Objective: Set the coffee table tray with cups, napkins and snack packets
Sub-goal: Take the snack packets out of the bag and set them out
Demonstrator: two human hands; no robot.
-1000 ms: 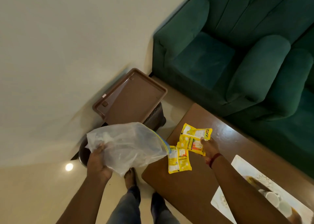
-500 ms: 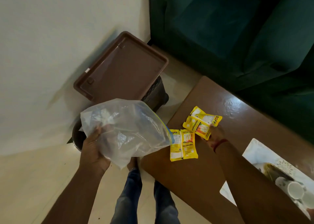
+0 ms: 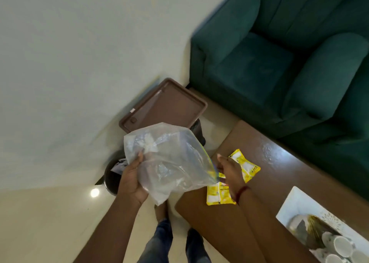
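My left hand grips a clear plastic zip bag from below, held over the floor beside the brown coffee table. My right hand is at the bag's open zip edge, its fingertips hidden by the plastic. Under and beside that hand lie two yellow snack packets on the table, one to the right and one nearer me. A white patterned tray at the lower right holds white cups and a blurred gold-brown item.
A brown plastic tray rests on a dark stand by the wall. A dark round bin stands on the floor under my left hand. Green armchairs flank the table's far side. My legs are below, by the table corner.
My right hand has let go of the yellow packets, which now lie on the table, and moved left to the bag's mouth. The camera tilted up again.
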